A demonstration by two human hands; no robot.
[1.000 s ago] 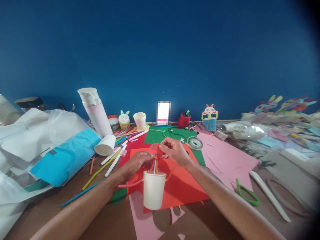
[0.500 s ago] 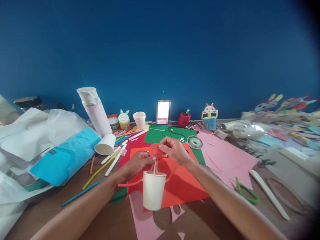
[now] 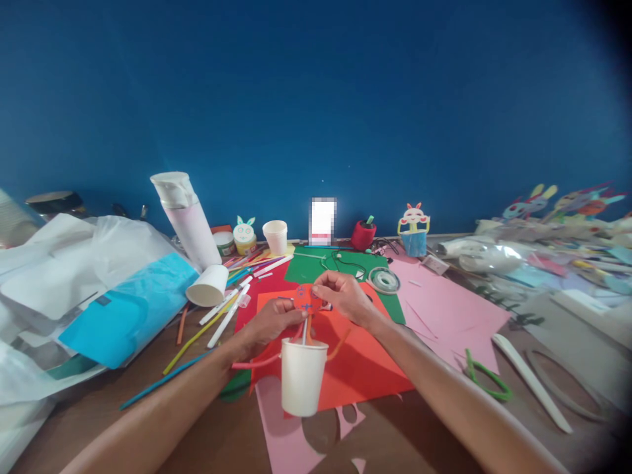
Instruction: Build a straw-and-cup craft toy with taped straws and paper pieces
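Note:
Between my two hands is an orange paper face (image 3: 307, 301) with blue drawn features, above a white paper cup (image 3: 302, 378). My left hand (image 3: 271, 322) pinches the lower left of the face with thumb and finger. At its upper right edge, my right hand (image 3: 344, 297) pinches the same piece. A pale stick (image 3: 305, 331) runs from below the face into the cup's mouth. A pink pipe cleaner (image 3: 257, 363) sticks out on the cup's left, and an orange pipe cleaner (image 3: 340, 345) on its right. An orange paper sheet (image 3: 365, 375) lies beneath.
Markers (image 3: 230, 317) and pipe cleaners lie left, near a tipped paper cup (image 3: 208, 286). A tape roll (image 3: 384, 280) sits on green and pink paper. At the back stands a blue cup with a bunny face (image 3: 413, 230). Plastic bags and papers (image 3: 89, 276) are piled far left.
Almost nothing differs. The paper face and the cup have shifted very slightly left; both hands keep their pinch.

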